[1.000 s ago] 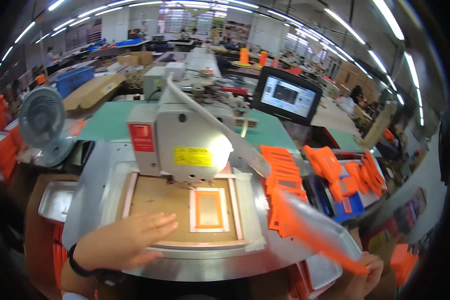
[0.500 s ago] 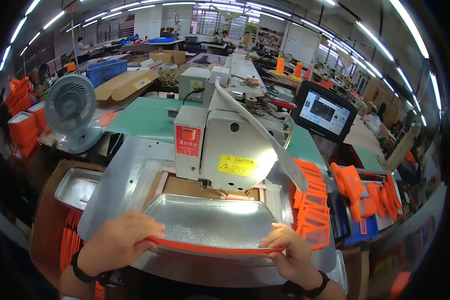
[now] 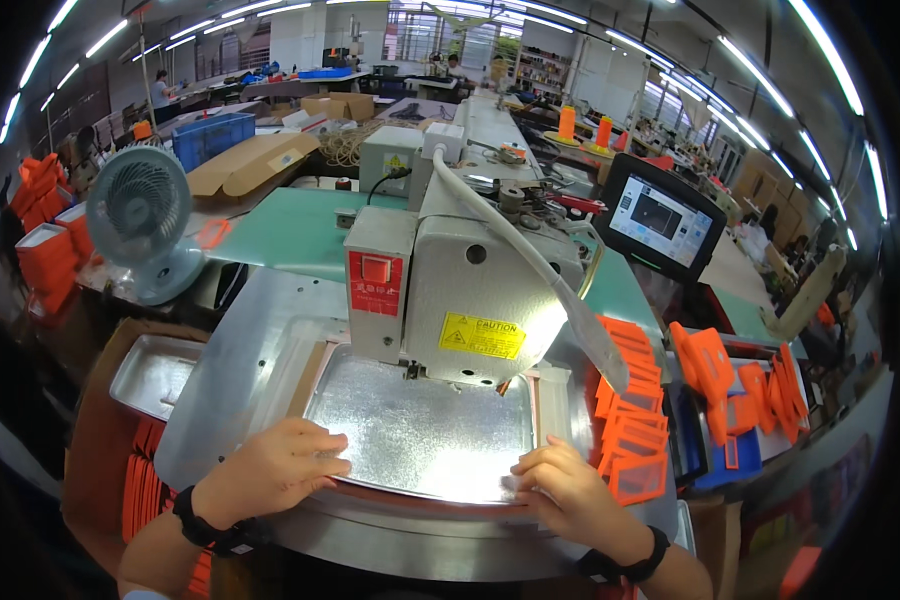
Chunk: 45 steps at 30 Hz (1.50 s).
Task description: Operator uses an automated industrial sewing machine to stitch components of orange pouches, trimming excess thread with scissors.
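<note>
A shallow silver metal tray (image 3: 420, 425) lies flat on the machine's bed, its far edge under the sewing head (image 3: 470, 290). My left hand (image 3: 280, 465) is at the tray's near left corner, fingers stretched apart over the rim. At the near right corner my right hand (image 3: 560, 490) has its fingers bent and closed on the rim; the fingertips are slightly blurred. A light-coloured clamp frame (image 3: 315, 375) borders the tray on the left, with pale strips on its right.
Orange mesh-windowed pieces (image 3: 635, 440) lie along the bed's right side. A carton (image 3: 100, 420) at left holds another metal tray (image 3: 155, 375) and a stack of orange pieces (image 3: 142, 490). A fan (image 3: 140, 215) stands far left, a control screen (image 3: 660, 215) far right. A hose (image 3: 510, 240) hangs beside the head.
The tray has gone from tilted, with its orange-edged near side raised in both hands, to flat under the sewing head. My left hand's fingers have spread; my right hand has shifted slightly left.
</note>
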Available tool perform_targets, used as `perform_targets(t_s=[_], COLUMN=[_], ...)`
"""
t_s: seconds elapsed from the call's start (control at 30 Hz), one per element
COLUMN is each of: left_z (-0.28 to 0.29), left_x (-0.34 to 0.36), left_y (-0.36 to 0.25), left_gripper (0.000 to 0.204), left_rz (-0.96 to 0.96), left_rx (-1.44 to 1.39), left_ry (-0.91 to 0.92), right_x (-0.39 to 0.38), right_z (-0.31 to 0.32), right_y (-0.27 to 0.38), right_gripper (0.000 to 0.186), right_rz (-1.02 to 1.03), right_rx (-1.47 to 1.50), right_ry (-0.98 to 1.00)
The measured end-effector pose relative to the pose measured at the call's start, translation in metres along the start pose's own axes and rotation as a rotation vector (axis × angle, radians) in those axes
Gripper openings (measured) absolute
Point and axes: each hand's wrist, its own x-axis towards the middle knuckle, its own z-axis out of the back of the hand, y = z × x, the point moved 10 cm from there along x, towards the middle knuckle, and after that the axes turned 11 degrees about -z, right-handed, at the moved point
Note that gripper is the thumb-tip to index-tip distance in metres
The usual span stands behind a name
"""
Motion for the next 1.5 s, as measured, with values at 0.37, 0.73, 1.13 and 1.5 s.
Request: perform_targets(t_s=[0.37,0.73,1.13,1.5], left_z=[-0.021,-0.019,-0.077,-0.099], left_x=[-0.005,0.010,0.085,0.101], left_y=[0.009,0.007,0.039,0.054], left_gripper=[0.025,0.022,0.098,0.102], left_rz=[0.033,0.085,-0.230,-0.139], left_rx=[0.034,-0.011,0.247,-0.088], left_ry=[0.072,0.160,0.404,0.619], right_x=[0.007,0.042,0.052,0.049], right_z=[0.008,-0.002,-0.014,-0.007], right_y=[-0.026,-0.059,-0.055,-0.059], right_gripper=[0.061,0.118,0.117,0.120], right_rz=[-0.072,-0.111,-0.137,-0.171], right_rx=[-0.300,-0.561,-0.798,-0.621], right_ry=[-0.011,0.341,0.420,0.363])
